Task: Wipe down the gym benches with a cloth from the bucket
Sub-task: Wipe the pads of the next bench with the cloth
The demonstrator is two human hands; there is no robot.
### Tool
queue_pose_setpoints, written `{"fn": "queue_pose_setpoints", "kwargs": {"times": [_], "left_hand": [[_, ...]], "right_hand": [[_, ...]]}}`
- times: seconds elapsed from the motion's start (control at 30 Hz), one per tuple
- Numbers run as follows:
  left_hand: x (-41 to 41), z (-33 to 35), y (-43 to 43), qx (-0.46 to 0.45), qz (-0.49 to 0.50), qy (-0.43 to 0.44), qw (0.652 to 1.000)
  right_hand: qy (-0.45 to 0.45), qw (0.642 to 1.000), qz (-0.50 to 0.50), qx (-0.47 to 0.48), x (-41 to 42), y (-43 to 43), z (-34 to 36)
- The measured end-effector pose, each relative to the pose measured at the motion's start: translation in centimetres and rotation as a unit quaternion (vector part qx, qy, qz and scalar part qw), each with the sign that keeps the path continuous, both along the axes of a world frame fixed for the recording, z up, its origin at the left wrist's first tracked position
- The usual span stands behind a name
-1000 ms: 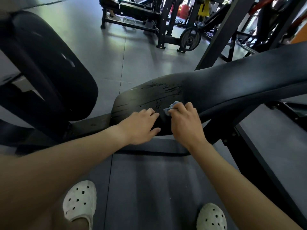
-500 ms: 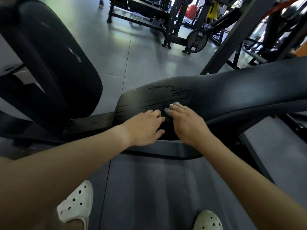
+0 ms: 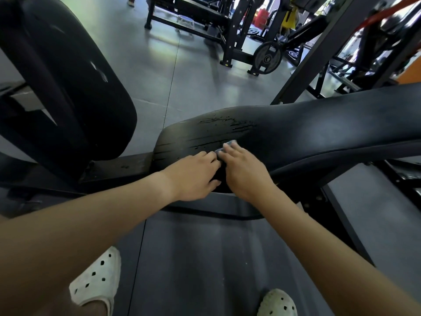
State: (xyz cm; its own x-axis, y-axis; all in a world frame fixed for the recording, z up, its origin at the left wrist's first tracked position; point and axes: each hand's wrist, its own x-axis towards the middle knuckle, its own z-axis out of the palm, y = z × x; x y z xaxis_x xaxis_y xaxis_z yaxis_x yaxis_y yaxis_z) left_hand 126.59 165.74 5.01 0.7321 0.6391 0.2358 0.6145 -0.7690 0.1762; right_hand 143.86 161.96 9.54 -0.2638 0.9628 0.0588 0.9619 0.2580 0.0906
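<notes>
Our right hand (image 3: 246,172) pressed a blue cloth (image 3: 230,144) on the wet surface (image 3: 319,128), fingers (image 3: 235,152) nearly straight, we think. Our left hand (image 3: 193,176) rested flat beside it.

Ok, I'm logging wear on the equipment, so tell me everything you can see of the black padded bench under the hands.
The long black padded bench looks like smooth vinyl, with a rounded near end and a seam along its side. It rises toward the right. The rounded end is streaked with wet-looking lines and droplets; the rest looks dry. The left hand rests on that end, and beside it the right hand presses a small light-blue cloth onto the wet patch.
</notes>
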Motion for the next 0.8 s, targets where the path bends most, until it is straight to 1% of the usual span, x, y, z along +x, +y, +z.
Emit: {"fn": "queue_pose_setpoints", "kwargs": {"times": [0.03,0.1,0.17,0.23,0.3,0.33,0.4,0.5,0.6,0.67,0.73,0.8], "left_hand": [[0.0,0.0,0.0,-0.002,0.001,-0.003,1.000],[-0.2,0.0,-0.2,0.007,0.001,0.000,1.000],[-0.4,-0.1,-0.4,0.018,0.001,0.007,1.000],[-0.7,-0.2,-0.6,0.027,0.002,0.010,1.000],[-1.1,-0.4,-0.6,0.042,0.008,0.013,0.999],[-1.4,-0.6,-0.6,0.047,0.014,0.016,0.999],[-2.2,-1.0,-0.5,0.053,0.035,0.027,0.998],[-3.8,-1.6,-0.2,0.041,0.078,0.040,0.995],[-4.9,-2.4,-0.2,0.016,0.100,0.033,0.994],[-4.9,-2.9,-0.5,-0.008,0.103,0.023,0.994],[-4.8,-3.2,-0.8,-0.031,0.108,0.004,0.994],[-4.8,-3.3,-0.7,-0.040,0.111,-0.008,0.993]], "right_hand": [[-0.001,1.000,0.018,-0.002,0.3,-0.5,0.1],[0.003,1.000,0.019,0.014,1.6,-0.4,0.8],[0.000,0.999,-0.022,0.048,3.1,0.4,1.6],[0.016,0.993,-0.086,0.084,3.9,0.8,1.8],[0.035,0.984,-0.133,0.111,3.1,1.0,1.0],[0.034,0.983,-0.141,0.115,2.2,0.8,0.4],[0.017,0.988,-0.115,0.098,0.4,0.4,-1.2],[0.009,0.997,-0.044,0.060,-1.8,-0.9,-2.8],[0.009,0.999,0.019,0.035,-1.9,-1.8,-2.6],[0.006,0.999,0.044,0.010,-0.9,-1.4,-1.4],[-0.005,0.999,0.031,0.010,0.3,-0.1,0.1],[-0.006,0.999,-0.041,0.018,1.2,1.4,1.0]]}}
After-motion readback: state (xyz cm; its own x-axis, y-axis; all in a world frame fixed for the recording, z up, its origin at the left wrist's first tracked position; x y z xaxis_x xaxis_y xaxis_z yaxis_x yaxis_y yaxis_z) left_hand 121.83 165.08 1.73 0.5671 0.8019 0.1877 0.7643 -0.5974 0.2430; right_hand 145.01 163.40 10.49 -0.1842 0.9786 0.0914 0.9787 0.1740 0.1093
